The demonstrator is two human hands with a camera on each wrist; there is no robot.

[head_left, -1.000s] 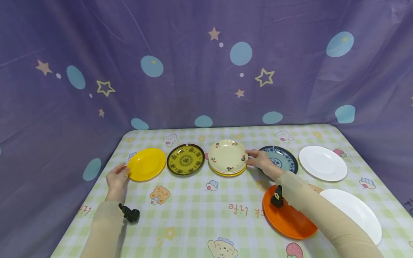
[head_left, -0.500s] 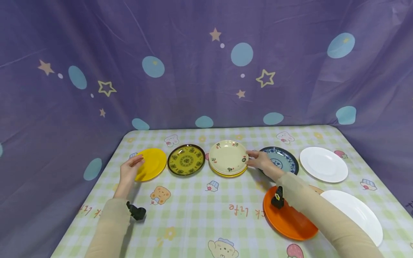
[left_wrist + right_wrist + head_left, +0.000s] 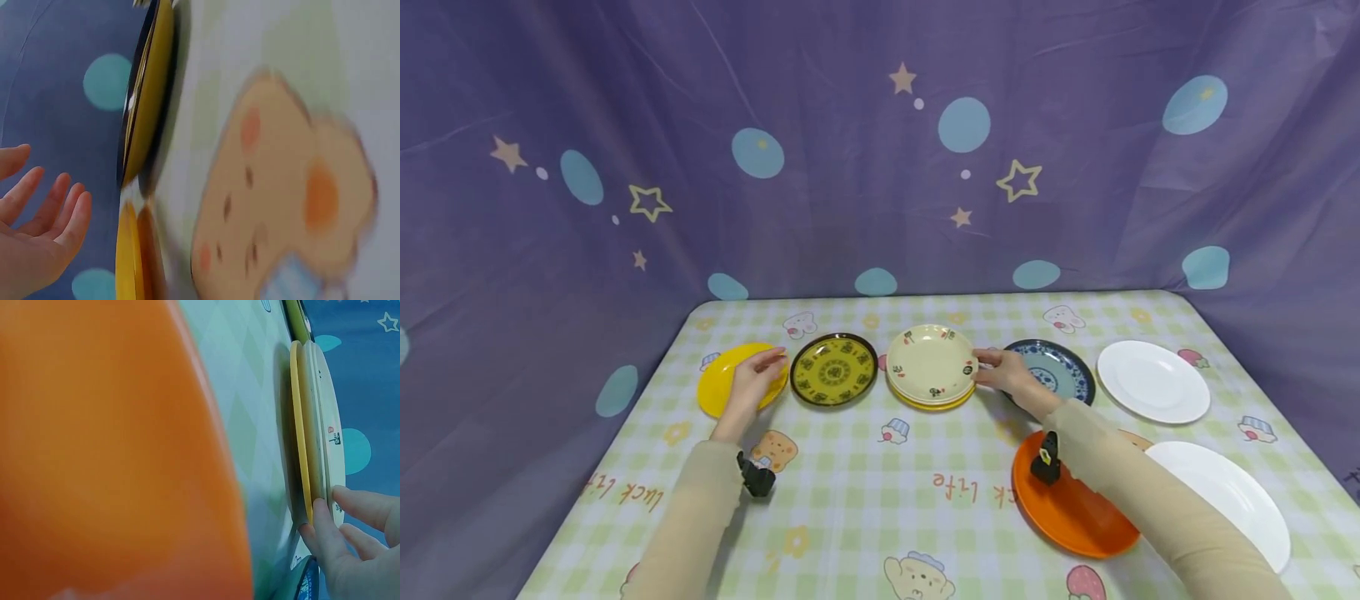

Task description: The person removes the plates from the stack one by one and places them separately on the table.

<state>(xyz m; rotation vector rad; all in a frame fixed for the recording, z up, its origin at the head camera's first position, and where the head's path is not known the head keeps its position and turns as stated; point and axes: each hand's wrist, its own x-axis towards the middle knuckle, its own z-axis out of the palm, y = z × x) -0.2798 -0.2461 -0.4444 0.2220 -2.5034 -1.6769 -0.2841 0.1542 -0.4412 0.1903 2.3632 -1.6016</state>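
My right hand (image 3: 1009, 375) pinches the right rim of a cream plate (image 3: 929, 363) with small printed motifs. This plate tops a stack; the yellow rim of a lower plate (image 3: 934, 407) shows beneath it. In the right wrist view, fingertips (image 3: 340, 495) touch the top plate's face and edge. My left hand (image 3: 751, 385), fingers relaxed and holding nothing, is over the right part of a yellow plate (image 3: 718, 385), hiding some of it. The left wrist view shows that hand (image 3: 44, 231) apart from the plates. An olive plate with a dark rim (image 3: 833, 371) lies between the yellow plate and the stack.
A blue patterned plate (image 3: 1052, 371) lies partly under the right hand. Two white plates (image 3: 1153, 382) are at the right, one nearer and partly hidden by the sleeve. An orange plate (image 3: 1067, 517) lies below the right forearm. A checked cloth (image 3: 850, 517) covers the table.
My left hand has moved right, from the left edge of the yellow plate to above its right side. The right hand stays at the stack's rim, and the plates look unmoved.
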